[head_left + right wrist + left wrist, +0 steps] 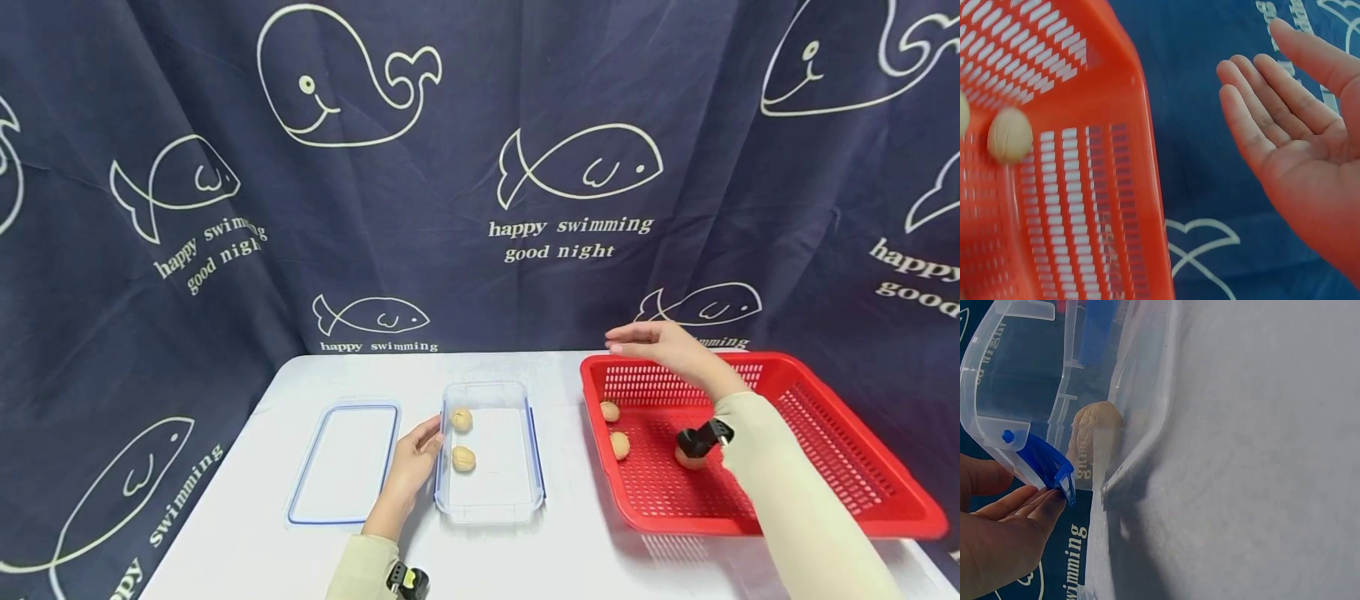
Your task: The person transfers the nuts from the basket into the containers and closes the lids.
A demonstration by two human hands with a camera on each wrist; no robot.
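Observation:
At the left side of a clear plastic box (491, 510), my left hand (411, 467) touches the wall with fairly straight fingers. The left wrist view shows its fingertips against the box's blue latch (1044, 464). Two walnuts lie inside along the left wall, one at the back (461, 419) and one nearer (463, 458). My right hand (667, 350) holds nothing and is raised above the back left of a red basket (630, 500), fingers extended. Walnuts in the basket include one at the left (619, 445), another behind it (610, 411), and one partly hidden under the wrist camera (690, 460).
A flat clear lid with a blue seal (343, 522) lies on the white table (570, 550), left of my left hand. A dark blue curtain (465, 208) with whale and fish drawings hangs behind the table. The basket's near right corner reaches the table edge.

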